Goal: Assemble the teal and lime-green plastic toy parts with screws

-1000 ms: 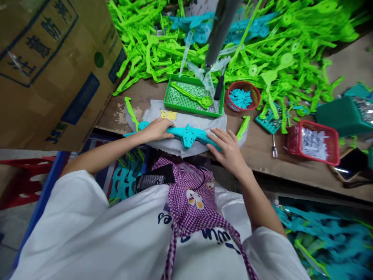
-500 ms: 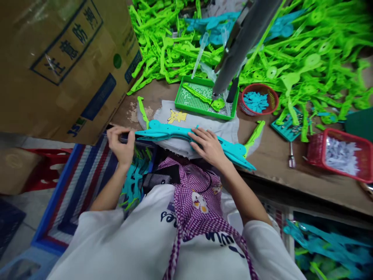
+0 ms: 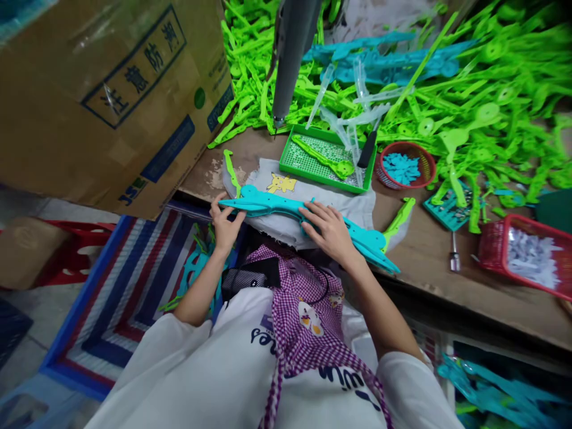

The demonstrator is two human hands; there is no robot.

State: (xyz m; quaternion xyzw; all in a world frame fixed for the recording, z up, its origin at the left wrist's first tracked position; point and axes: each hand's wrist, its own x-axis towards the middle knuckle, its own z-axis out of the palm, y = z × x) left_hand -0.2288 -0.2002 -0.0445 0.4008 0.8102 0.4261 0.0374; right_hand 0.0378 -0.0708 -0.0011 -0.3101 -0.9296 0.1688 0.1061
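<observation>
A long blue plastic part (image 3: 274, 204), apparently a hanger body, lies across a grey cloth (image 3: 360, 208) at the table's front edge. Green arms stick out near both of its ends. My left hand (image 3: 227, 229) pinches its left tip between thumb and fingers. Over the middle, my right hand (image 3: 331, 233) has its fingers curled on the blue part, with the thumb side hidden. Behind them a hanging power screwdriver (image 3: 289, 65) points down, apart from both hands. One green arm piece (image 3: 322, 158) lies in a green tray (image 3: 328, 179) of small metal bits.
A large cardboard box (image 3: 147, 143) stands at left. Green plastic pieces (image 3: 487, 113) are heaped at the back. Red baskets (image 3: 429, 183) at right hold small blue and white parts. A striped bin (image 3: 111, 310) stands below left, and a screwdriver (image 3: 454, 256) lies near the right edge.
My left hand has moved right and taken hold of the blue part's left tip. The hanging screwdriver has swung left, away from the tray. My right hand stays on the blue part.
</observation>
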